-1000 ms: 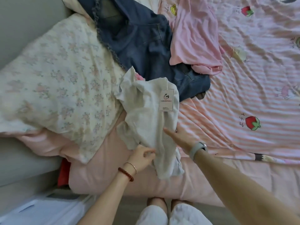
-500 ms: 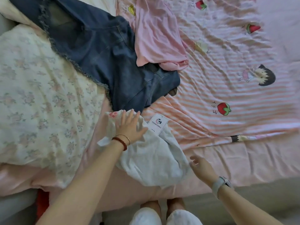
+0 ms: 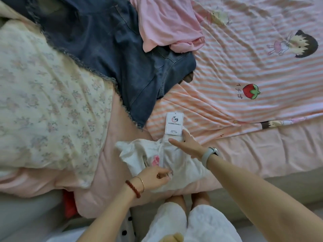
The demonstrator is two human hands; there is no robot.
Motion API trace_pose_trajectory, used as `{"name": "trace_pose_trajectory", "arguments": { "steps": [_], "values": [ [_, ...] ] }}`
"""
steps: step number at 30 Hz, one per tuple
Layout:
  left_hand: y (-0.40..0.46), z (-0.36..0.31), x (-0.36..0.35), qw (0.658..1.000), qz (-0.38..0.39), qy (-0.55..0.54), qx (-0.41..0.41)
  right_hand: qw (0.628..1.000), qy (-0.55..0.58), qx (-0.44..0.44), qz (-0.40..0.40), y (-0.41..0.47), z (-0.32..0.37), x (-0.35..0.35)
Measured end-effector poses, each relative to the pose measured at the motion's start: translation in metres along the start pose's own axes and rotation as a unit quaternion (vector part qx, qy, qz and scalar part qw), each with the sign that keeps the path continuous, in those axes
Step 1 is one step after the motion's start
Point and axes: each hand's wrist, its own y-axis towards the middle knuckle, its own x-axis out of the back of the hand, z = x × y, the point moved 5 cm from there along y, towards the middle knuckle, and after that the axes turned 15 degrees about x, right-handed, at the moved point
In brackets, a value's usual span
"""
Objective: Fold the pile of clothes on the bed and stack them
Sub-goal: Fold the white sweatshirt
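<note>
So the left hand [image 3: 153,175] has its fingers [image 3: 165,172] pinched on the near edge of the white garment [image 3: 176,161], while the right hand [image 3: 188,145] lies flat on it, fingers straight, just under the paper tag [image 3: 174,123]. Looks like smoothing before the first fold; next it needs spreading flat. Denim piece [image 3: 111,55] and pink top [image 3: 166,23] wait at 12 o'clock on the bed [image 3: 262,154], floral pillow [image 3: 49,102] crowds in at 9.

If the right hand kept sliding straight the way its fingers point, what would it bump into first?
The right hand lies flat on the white garment, fingers pointing up and left. Straight ahead, probably the paper hang tag at its fingertips; beyond that, the denim garment.
</note>
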Motion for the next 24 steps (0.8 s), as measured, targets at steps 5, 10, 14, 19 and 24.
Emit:
{"name": "trace_pose_trajectory", "arguments": {
  "steps": [5,10,14,19,24],
  "values": [
    [-0.010,0.035,0.006,0.989,-0.047,-0.111,0.085,0.987,-0.120,-0.029,-0.106,0.008,-0.009,-0.022],
    [-0.015,0.034,0.059,0.919,-0.287,-0.259,0.076,0.992,0.057,0.060,-0.099,-0.015,-0.005,0.002],
    [0.002,0.006,0.075,0.929,-0.313,-0.191,0.042,0.963,0.094,0.061,-0.246,-0.060,-0.038,0.093],
    [0.032,-0.045,0.054,0.986,-0.164,-0.017,-0.005,0.934,0.000,-0.128,-0.334,-0.095,-0.100,0.139],
    [0.030,-0.084,-0.002,0.980,-0.012,0.162,-0.115,0.945,0.147,-0.127,-0.262,-0.055,-0.076,0.115]
  ]
}}
